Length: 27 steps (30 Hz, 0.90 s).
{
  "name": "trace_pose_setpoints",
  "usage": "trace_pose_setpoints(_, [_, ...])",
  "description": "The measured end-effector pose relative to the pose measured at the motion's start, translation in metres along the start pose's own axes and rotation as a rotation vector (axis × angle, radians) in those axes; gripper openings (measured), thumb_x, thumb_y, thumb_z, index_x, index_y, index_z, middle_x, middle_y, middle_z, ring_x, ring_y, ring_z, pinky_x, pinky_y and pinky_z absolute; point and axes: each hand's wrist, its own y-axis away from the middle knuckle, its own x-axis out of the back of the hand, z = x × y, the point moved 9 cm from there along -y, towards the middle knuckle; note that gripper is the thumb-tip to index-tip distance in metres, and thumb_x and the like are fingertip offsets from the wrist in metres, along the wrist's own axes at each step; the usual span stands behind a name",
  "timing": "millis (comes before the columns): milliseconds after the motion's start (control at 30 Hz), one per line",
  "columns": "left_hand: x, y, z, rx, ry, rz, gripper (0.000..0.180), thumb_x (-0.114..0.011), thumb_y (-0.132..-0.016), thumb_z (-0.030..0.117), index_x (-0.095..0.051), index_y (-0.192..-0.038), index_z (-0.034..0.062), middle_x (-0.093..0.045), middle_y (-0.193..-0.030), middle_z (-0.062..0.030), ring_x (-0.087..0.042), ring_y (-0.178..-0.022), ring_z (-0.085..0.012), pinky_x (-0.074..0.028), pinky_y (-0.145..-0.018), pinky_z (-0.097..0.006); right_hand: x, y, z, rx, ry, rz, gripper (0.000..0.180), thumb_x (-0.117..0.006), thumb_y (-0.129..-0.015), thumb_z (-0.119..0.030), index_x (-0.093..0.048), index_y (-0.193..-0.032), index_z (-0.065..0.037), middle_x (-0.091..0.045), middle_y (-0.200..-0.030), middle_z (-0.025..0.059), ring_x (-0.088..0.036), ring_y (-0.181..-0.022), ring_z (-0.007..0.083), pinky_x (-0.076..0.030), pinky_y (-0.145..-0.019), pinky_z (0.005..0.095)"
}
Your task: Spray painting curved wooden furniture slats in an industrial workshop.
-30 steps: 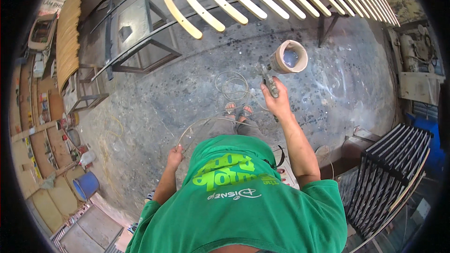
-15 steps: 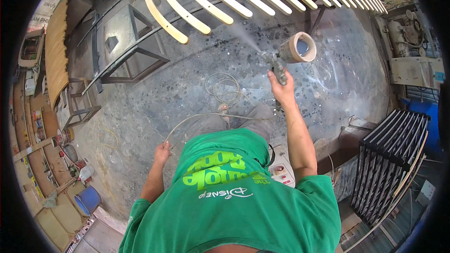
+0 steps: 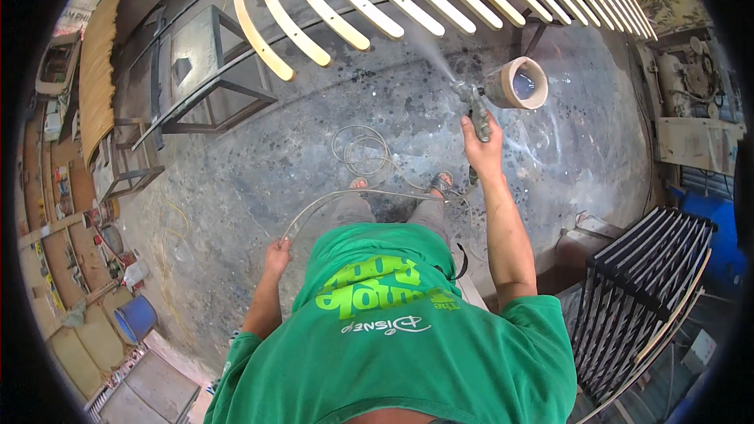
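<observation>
Right hand [image 3: 481,141] is clamped on the grey metal spray gun [image 3: 473,106] with its tan open-topped cup [image 3: 518,83], held raised, nozzle aimed at the row of curved pale wooden slats [image 3: 369,8]; mist visible. Left hand [image 3: 276,255] is low at the side, fingers wrapped round the pale hose [image 3: 338,198] looping over the speckled concrete floor [image 3: 259,165].

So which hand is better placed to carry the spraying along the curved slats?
Probably the right hand: it grips the spray gun, raised toward the curved wooden slats with mist showing. The left hand hangs low, holding the hose.
</observation>
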Motion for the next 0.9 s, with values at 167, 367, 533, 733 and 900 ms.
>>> trace_pose_setpoints(167, [-0.050,0.039,0.009,0.043,0.100,-0.008,0.045,-0.053,-0.097,0.040,-0.065,-0.101,-0.0027,-0.064,-0.074,-0.0104,-0.060,-0.058,-0.0189,-0.050,-0.059,-0.035,0.016,-0.014,0.010,-0.014,-0.019,-0.102,0.018,-0.070,-0.085,-0.011,-0.060,-0.096,0.000,-0.062,-0.078,0.0135,-0.058,-0.070,0.0240,-0.047,-0.068,0.0361])
trace_pose_setpoints(367, [-0.097,0.076,0.029,0.105,0.150,-0.012,0.043,-0.054,-0.096,0.041,-0.066,-0.097,-0.0010,-0.059,-0.064,-0.0084,-0.062,-0.059,-0.0188,-0.050,-0.057,-0.034,0.028,-0.002,0.008,0.076,-0.066,-0.289,0.023,-0.071,-0.083,-0.010,-0.061,-0.101,0.000,-0.064,-0.091,0.0164,-0.064,-0.084,0.0326,-0.049,-0.076,0.0373])
trace_pose_setpoints(533, [-0.114,0.083,0.032,0.034,0.077,0.023,0.042,-0.055,-0.095,0.040,-0.066,-0.096,-0.0009,-0.061,-0.067,-0.0103,-0.063,-0.058,-0.0204,-0.051,-0.057,-0.035,0.062,-0.023,0.020,0.042,-0.022,-0.278,0.020,-0.070,-0.084,-0.010,-0.061,-0.098,0.001,-0.063,-0.089,0.0163,-0.062,-0.080,0.0314,-0.049,-0.073,0.0381])
trace_pose_setpoints(733, [-0.135,0.093,0.049,0.053,0.049,0.042,0.044,-0.055,-0.095,0.041,-0.065,-0.096,-0.0015,-0.062,-0.069,-0.0105,-0.064,-0.058,-0.0205,-0.051,-0.057,-0.035,0.112,-0.060,0.042,0.004,0.002,-0.127,0.019,-0.070,-0.084,-0.010,-0.061,-0.097,0.001,-0.062,-0.081,0.0144,-0.060,-0.073,0.0284,-0.048,-0.070,0.0371])
trace_pose_setpoints(900, [-0.152,0.106,0.070,0.052,0.069,0.048,0.046,-0.055,-0.095,0.042,-0.065,-0.096,-0.0024,-0.060,-0.068,-0.0102,-0.063,-0.058,-0.0201,-0.051,-0.056,-0.035,0.125,-0.065,0.061,-0.019,-0.066,-0.149,0.019,-0.069,-0.085,-0.011,-0.061,-0.098,0.001,-0.063,-0.084,0.0143,-0.060,-0.076,0.0284,-0.048,-0.071,0.0368])
